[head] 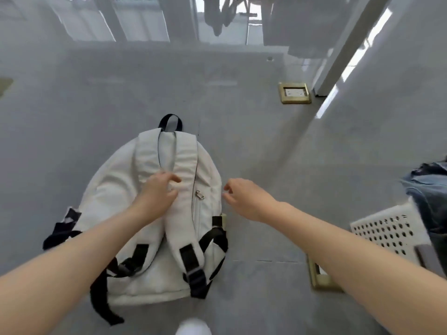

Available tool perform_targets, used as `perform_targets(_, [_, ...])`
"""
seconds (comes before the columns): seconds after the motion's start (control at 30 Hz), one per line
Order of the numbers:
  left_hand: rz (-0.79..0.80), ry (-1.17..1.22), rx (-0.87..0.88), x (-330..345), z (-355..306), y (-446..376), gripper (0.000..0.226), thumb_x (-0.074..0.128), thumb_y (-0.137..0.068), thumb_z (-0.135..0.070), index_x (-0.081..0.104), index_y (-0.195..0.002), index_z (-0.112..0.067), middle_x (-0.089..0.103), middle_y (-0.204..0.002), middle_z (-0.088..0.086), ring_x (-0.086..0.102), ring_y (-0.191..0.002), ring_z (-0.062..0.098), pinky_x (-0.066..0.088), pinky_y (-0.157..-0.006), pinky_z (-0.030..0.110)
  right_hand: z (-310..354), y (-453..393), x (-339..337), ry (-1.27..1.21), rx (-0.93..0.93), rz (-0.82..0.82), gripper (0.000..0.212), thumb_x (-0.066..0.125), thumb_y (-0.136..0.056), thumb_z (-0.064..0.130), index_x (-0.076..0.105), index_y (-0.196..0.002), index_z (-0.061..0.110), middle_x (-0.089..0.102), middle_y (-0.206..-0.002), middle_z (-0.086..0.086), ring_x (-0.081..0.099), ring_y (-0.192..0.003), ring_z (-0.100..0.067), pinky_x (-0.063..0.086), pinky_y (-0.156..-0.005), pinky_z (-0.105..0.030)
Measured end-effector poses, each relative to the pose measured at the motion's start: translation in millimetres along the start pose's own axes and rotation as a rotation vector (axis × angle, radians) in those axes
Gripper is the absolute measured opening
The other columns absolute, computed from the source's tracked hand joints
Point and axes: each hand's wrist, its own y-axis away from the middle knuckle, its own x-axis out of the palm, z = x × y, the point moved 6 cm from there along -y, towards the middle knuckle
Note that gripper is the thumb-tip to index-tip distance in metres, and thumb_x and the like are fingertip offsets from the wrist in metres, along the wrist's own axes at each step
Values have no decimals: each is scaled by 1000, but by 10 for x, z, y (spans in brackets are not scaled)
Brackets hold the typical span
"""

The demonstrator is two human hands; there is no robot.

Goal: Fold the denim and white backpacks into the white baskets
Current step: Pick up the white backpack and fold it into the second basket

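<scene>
So, white backpack (154, 209) lies flat on the grey tiled floor (254, 146), strap side up, top handle (170, 122) pointing to 12 o'clock, base toward 6. Left hand (157, 192) is on the padded shoulder straps (167, 160) near the middle of the bag, fingers curled and seemingly bunching the strap fabric; whether it really pinches or just presses, cannot tell for sure. Right hand (244, 197) hovers just off the bag's 3 o'clock edge, fingers loosely bent, holding nothing, not touching the bag. Bag looks empty and slack: cloth body, wrinkles, collapses flat, so likely light and soft, will fold over without fight. Straps are padded, a bit springy, may pop back once folded. Black webbing tails (101, 286) at 7 o'clock and black buckles (193, 269) at 5 o'clock trail loose, could snag or hang out of a basket. Best hold by my read: both side edges around mid-height, or top handle plus base, tucking the webbing in first. Small metal zipper pull (199, 194) sits just right of the left hand, the only hard bit nearby. White basket (387, 233), perforated wall, stands at 3 to 4 o'clock, well apart from the white bag; denim backpack (428, 189) sits in or over it at the frame edge, partly cut off. Brass floor socket (294, 93) at 1 o'clock, another (319, 276) at 4 o'clock. No brand, label or readable writing visible on bag or basket; the marks along the basket's top row are too blurred to read.
</scene>
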Motion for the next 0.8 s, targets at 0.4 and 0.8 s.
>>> perform_targets(0.4, [-78, 766, -638, 65, 940, 32, 81, 71, -77, -28, 26, -143, -14, 60, -108, 9, 61, -85, 25, 47, -69, 33, 686, -741, 789, -650, 238, 8, 92, 56, -45, 74, 62, -115, 15, 66, -116, -6, 59, -113, -30, 49, -98, -47])
perform_targets(0.8, [-279, 519, -782, -692, 1566, 44, 52, 51, -77, -22, 56, -121, 5, 60, -122, 25, 59, -108, 41, 49, -88, 40, 300, -556, 311, -839, 372, -22, 46, 75, -71, 24, 61, -110, 3, 70, -102, -18, 71, -86, -32, 59, -78, -47])
